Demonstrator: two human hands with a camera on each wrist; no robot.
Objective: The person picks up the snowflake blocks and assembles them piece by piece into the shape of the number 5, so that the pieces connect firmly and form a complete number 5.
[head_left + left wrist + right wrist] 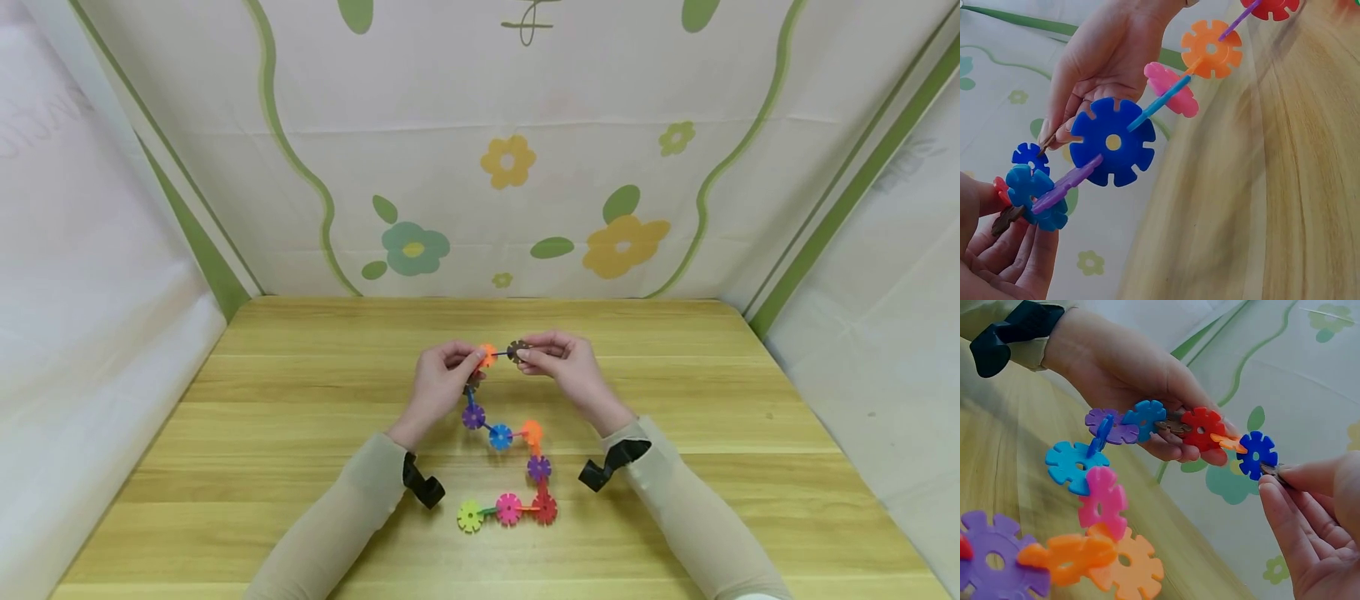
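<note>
A chain of notched plastic flower discs, joined edge to edge, hangs and lies in a zigzag between both hands. My left hand (441,382) pinches the chain near its far end, around a red disc (1202,429) beside an orange disc (489,355). A dark blue disc (1257,455) follows the orange one. My right hand (567,368) pinches a brown disc (515,351) at the chain's end, its edge at the dark blue disc. Further down are a purple disc (473,417) and a blue disc (500,437).
The chain's near part runs over the wooden table (300,475), past a red disc (545,508) and a pink disc (508,508) to a yellow-green disc (470,517). A flower-printed cloth (450,100) stands behind the table, with more cloth at both sides.
</note>
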